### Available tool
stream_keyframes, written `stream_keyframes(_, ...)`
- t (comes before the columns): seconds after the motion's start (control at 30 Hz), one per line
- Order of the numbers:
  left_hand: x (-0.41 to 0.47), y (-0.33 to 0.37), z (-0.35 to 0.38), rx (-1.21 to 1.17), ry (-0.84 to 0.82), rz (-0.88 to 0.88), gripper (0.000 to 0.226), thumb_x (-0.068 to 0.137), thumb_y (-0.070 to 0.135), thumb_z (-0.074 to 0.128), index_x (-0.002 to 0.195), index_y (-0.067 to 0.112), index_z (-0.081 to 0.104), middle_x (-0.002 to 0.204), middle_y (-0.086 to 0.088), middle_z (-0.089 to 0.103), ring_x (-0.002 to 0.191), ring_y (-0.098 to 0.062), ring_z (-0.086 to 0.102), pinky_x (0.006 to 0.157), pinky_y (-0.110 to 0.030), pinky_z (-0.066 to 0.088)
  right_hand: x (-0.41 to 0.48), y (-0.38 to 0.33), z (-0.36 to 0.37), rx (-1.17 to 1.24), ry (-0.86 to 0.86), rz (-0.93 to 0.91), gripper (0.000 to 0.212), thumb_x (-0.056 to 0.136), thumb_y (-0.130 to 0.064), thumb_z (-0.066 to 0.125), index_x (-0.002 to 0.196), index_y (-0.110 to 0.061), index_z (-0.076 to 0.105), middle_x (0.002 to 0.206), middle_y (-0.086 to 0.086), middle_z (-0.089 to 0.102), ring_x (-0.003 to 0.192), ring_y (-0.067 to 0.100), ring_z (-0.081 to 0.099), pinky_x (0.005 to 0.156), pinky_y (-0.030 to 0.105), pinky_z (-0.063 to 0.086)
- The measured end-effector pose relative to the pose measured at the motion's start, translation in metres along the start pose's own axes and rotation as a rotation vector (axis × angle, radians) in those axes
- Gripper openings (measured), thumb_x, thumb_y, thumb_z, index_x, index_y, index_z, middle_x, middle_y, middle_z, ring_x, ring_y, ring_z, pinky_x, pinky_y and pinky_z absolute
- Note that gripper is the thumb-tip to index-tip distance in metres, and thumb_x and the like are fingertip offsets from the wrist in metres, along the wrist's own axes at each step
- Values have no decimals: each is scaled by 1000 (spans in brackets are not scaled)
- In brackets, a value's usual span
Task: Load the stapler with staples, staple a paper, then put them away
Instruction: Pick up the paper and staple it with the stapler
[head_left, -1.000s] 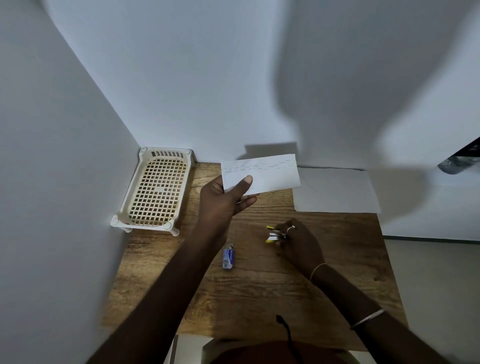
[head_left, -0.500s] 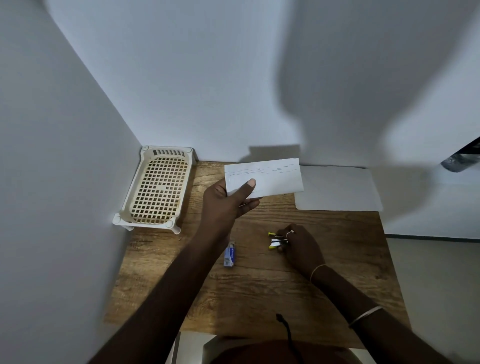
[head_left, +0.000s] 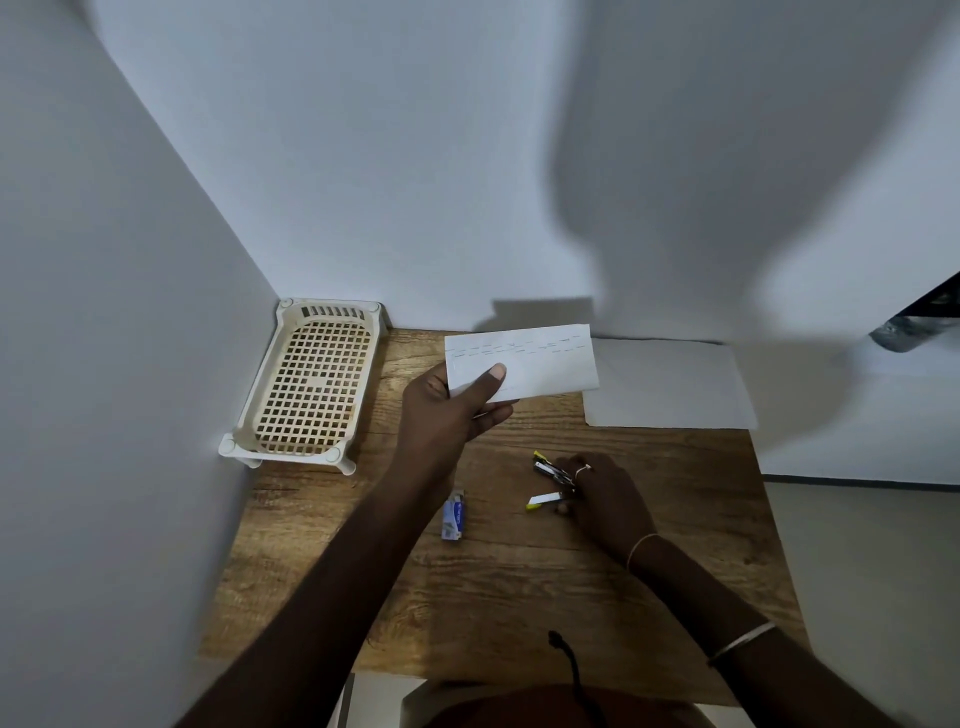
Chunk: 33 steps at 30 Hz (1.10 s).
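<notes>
My left hand (head_left: 452, 410) holds a folded white paper (head_left: 540, 361) by its left end, lifted above the far part of the wooden table (head_left: 519, 587); rows of small marks run along its top edge. My right hand (head_left: 602, 493) grips the rear of a small yellow stapler (head_left: 548, 483) low over the table, its two arms spread wide apart toward the left. A small blue-and-white staple box (head_left: 453, 517) lies on the table beside my left forearm.
A cream perforated plastic tray (head_left: 311, 384) stands in the far left corner against the walls. A flat white sheet (head_left: 670, 384) lies at the table's far right. White walls close the left and back sides; the floor shows on the right.
The stapler's arms have spread much wider apart in my right hand. My left hand with the paper has stayed almost still.
</notes>
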<state>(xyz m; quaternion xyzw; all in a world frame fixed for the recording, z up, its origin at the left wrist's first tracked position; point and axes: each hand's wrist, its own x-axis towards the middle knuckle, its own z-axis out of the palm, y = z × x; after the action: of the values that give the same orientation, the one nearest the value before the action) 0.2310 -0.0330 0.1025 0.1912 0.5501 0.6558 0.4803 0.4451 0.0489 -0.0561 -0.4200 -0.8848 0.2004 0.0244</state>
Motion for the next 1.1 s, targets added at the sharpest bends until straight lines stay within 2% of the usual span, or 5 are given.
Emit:
stream_keyframes(0.23,3,0,-2,14,1,2,34,94,15,74,128,11,69,119,-8,78,103,-31,77,85,-37,63,3,-6,-20,73,66,44,48,88,-15,73,135,-18,63,132,7,64,121,25,58,101,34,48)
stream_keyframes(0.4,5,-4,-5,24,5,-3,35,94,16,74,128,11,69,119,-8,77,104,-31,77,85,-37,63,13,-36,-69,931,338,257,15,102,-18,57,111,-21,69,103,3,74,92,17,69,83,30,56)
stream_keyframes(0.53,9,-5,-4,10,-4,-6,33,94,16,75,126,12,71,117,-8,78,102,-30,77,80,-32,63,26,-57,-107,1374,313,354,42,103,-49,46,107,-15,71,96,12,77,81,25,75,69,31,61)
stream_keyframes(0.8,21,-7,-4,20,-16,-44,32,93,17,76,124,10,71,113,-8,79,99,-27,78,78,-31,63,32,-68,-122,1467,339,275,14,93,-27,72,102,-18,77,95,11,77,73,23,74,59,28,59)
stream_keyframes(1.1,35,-10,-11,-3,16,-93,36,92,27,78,122,9,70,109,-12,80,97,-31,78,79,-35,64,42,-61,-117,1449,423,280,15,91,-12,74,106,-10,74,83,9,77,69,21,72,63,27,59)
